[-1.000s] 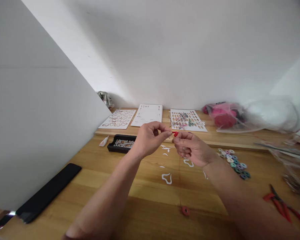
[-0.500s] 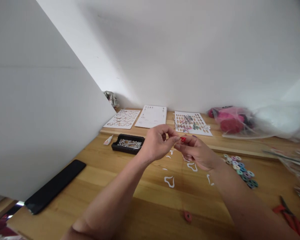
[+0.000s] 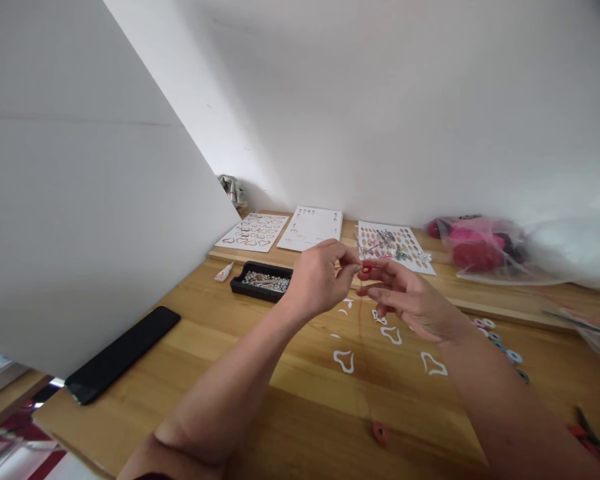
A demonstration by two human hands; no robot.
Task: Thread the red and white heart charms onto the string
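Observation:
My left hand (image 3: pixel 325 277) pinches a small red piece (image 3: pixel 367 269) at its fingertips, above the middle of the wooden table. Beside it on the right, my right hand (image 3: pixel 405 293) has its fingers apart, with the upper ones close to the red piece. A thin reddish thread hangs below the hands toward a small red spool (image 3: pixel 380 432) near the table's front. Under the hands lie white curved cut-outs, one of them a looped shape (image 3: pixel 344 361) and another (image 3: pixel 433 364) by my right wrist.
A black tray (image 3: pixel 260 281) of small beads and a glue tube (image 3: pixel 224 272) stand left of the hands. Patterned sheets (image 3: pixel 255 232) lie behind. A black flat object (image 3: pixel 125 353) is at left; spools (image 3: pixel 514 357), red-handled pliers (image 3: pixel 593 443) and a bag (image 3: pixel 485 247) are at right.
My right hand's fingers have spread from their pinch near the red piece. My left hand stays pinched. The view has shifted, showing more of the left side.

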